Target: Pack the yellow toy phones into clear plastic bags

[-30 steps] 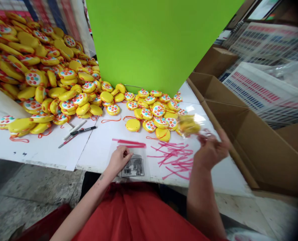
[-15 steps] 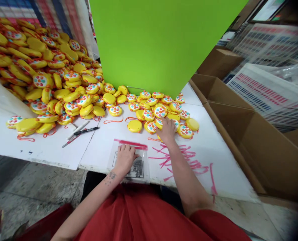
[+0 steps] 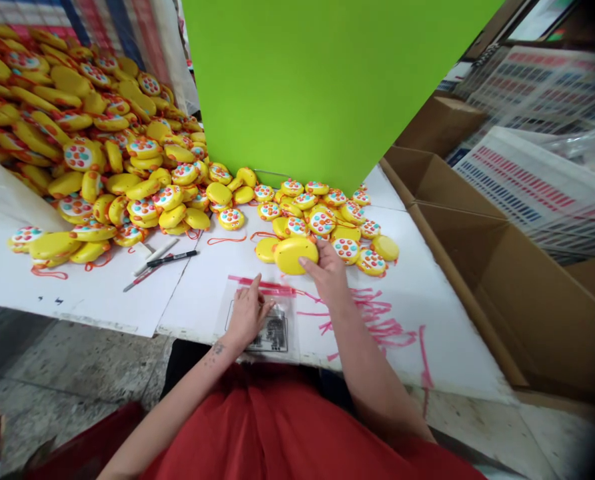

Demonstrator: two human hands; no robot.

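Between the thumb and fingers of my right hand [image 3: 331, 272] is a yellow oval toy [image 3: 295, 255], its plain yellow side toward me, raised a little above the table. My left hand [image 3: 249, 313] rests over a clear zip bag [image 3: 282, 313] with a pink closure strip and black print. Its index finger stretches up across the strip, and nothing is in its grasp. A small heap of the same toys [image 3: 346, 251], several with white faces and coloured buttons, lies beyond my right hand.
A large pile of these toys [image 3: 122, 183] spills from a sack on the left. Pens [image 3: 172, 259] lie on the white table [image 3: 197, 293]. A green panel [image 3: 297, 87] stands behind, with open cardboard boxes [image 3: 477, 267] at right. Pink marks cover the table near my right forearm.
My right hand has taken a yellow toy from the small heap and brought it left and up. My left hand's index finger has lifted and straightened over the bag.
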